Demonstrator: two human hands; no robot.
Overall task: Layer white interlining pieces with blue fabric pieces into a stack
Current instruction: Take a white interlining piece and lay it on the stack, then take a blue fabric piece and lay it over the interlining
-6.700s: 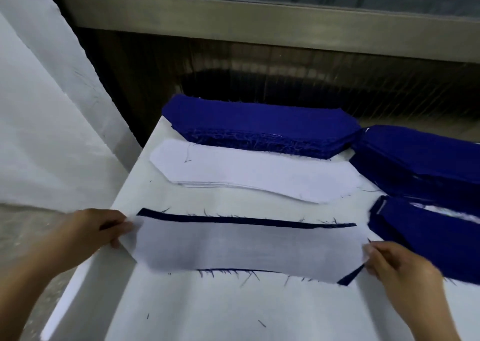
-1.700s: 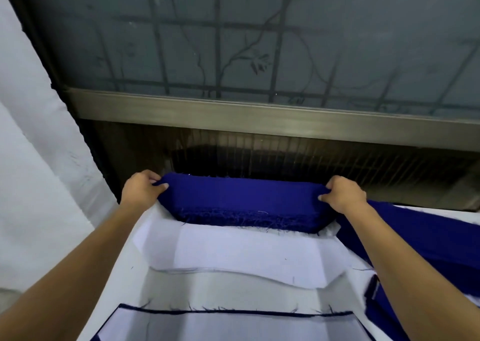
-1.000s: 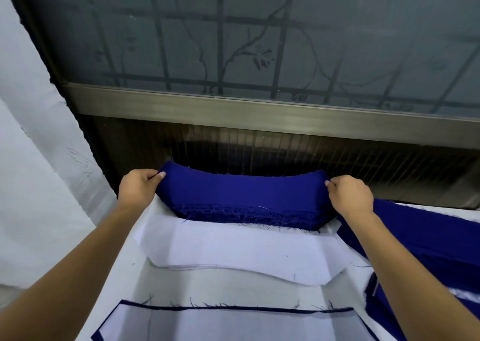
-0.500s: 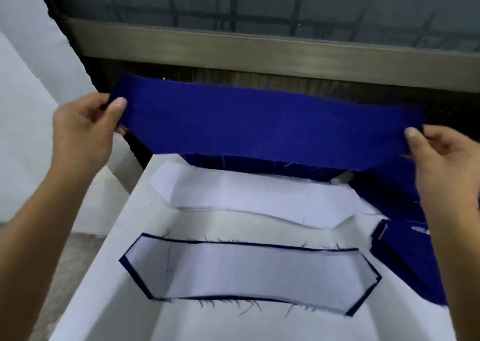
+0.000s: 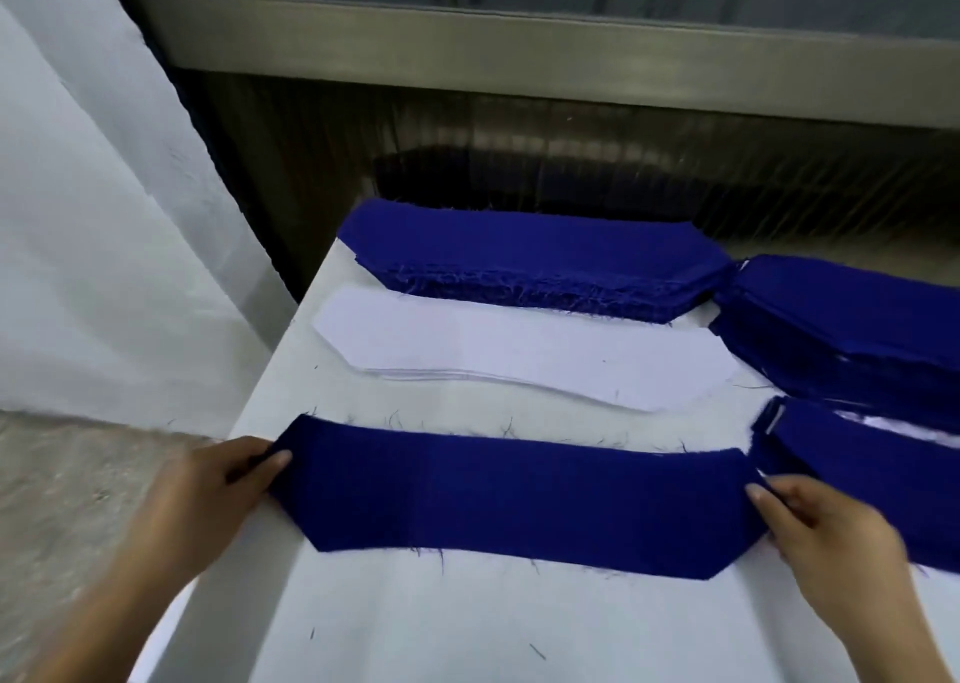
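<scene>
A long blue fabric piece (image 5: 519, 500) lies flat on the near part of the white table (image 5: 467, 625), covering the white interlining and blue piece that lay there. My left hand (image 5: 208, 500) pinches its left tip, and my right hand (image 5: 826, 531) pinches its right tip. Behind it lies a thin pile of white interlining pieces (image 5: 519, 355). At the table's far edge sits a thick stack of blue fabric pieces (image 5: 530, 261).
Two more blue stacks sit on the right: a thick one (image 5: 857, 329) and a nearer one (image 5: 872, 474) with white showing at its top. White cloth (image 5: 78, 266) hangs on the left. A metal rail (image 5: 519, 53) runs behind the table.
Both hands lifted one blue piece off the far stack, carried it toward me, and laid it over the white interlining on the near pile.
</scene>
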